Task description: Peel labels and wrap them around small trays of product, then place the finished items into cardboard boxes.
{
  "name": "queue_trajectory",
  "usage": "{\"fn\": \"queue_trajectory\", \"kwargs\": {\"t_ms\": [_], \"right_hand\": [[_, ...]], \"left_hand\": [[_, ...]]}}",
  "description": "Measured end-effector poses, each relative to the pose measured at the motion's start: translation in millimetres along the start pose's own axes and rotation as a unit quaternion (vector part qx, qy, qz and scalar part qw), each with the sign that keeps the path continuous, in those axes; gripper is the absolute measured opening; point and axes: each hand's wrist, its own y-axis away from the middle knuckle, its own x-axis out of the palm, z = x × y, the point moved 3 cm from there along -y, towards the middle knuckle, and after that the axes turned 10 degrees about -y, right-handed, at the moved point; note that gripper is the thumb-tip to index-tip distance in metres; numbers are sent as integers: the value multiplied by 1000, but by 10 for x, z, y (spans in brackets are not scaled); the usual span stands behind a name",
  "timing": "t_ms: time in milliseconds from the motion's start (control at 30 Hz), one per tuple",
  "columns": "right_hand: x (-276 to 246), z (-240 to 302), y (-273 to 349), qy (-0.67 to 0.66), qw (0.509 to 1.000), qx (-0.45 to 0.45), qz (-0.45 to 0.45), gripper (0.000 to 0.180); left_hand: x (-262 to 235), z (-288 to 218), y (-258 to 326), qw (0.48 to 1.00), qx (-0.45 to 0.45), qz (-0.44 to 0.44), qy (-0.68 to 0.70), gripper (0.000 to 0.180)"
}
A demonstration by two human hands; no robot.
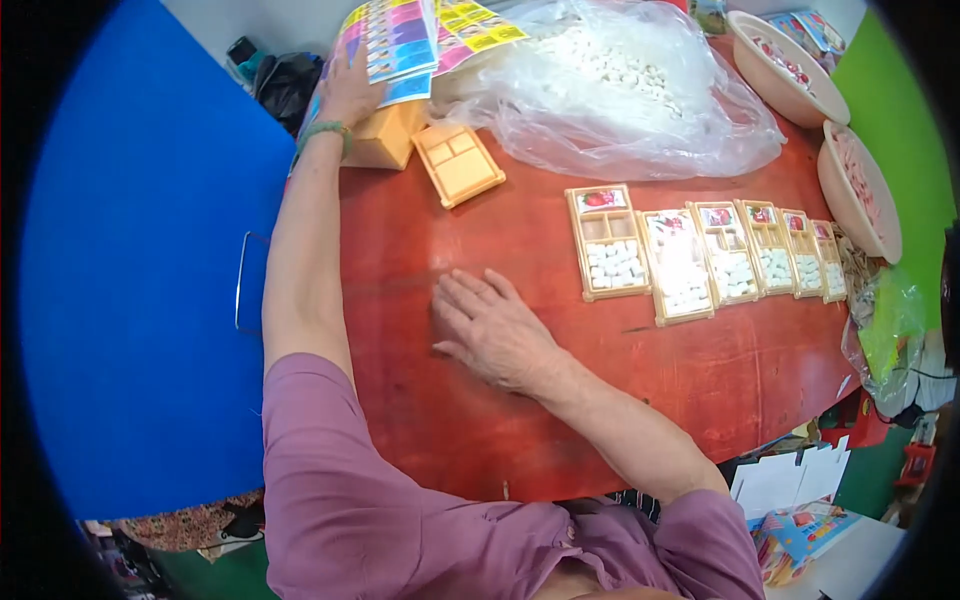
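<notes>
My left hand (352, 92), with a green band at the wrist, reaches to the far left, against a stack of colourful printed sheets (403, 42). Its fingertips are partly lost among the sheets, so their grip is unclear. Below the stack are a yellow-orange box (383, 138) and a compartmented tan plastic tray (462, 172) with nothing in it. Flat on the red tabletop (430, 420) lies my right hand (495, 335), fingers apart and holding nothing. To its right stands a row of tan trays, the nearest tray (607, 228) holding white pellets and a small packet with a red picture.
A big clear plastic bag (640, 85) of white pellets lies at the back. Two pale bowls, one bowl (770, 95) with small packets and another bowl (868, 215) with pinkish pieces, line the right edge. A blue panel (150, 280) borders the left.
</notes>
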Motion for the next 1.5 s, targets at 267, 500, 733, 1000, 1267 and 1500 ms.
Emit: {"fn": "queue_trajectory", "kwargs": {"t_ms": [267,500,733,1000,1267,1500], "right_hand": [[-1,-73,12,-5,1000,18,-9,53],[8,-109,-7,-9,1000,12,-19,51],[21,-43,-2,-9,1000,0,-30,48],[-38,-578,51,-543,805,196,-139,53],[-569,-214,723,-674,652,230,-259,51],[-298,271,1571,-583,736,260,-227,42]], "left_hand": [[114,-115,25,976,76,197,57,35],[-258,-303,344,977,112,149,107,44],[-962,-565,801,985,136,3,104,17],[-1988,-635,1326,958,205,-162,119,12],[-2899,-990,2616,945,258,-70,189,20],[-3458,-1196,3703,910,244,83,325,33]]}}
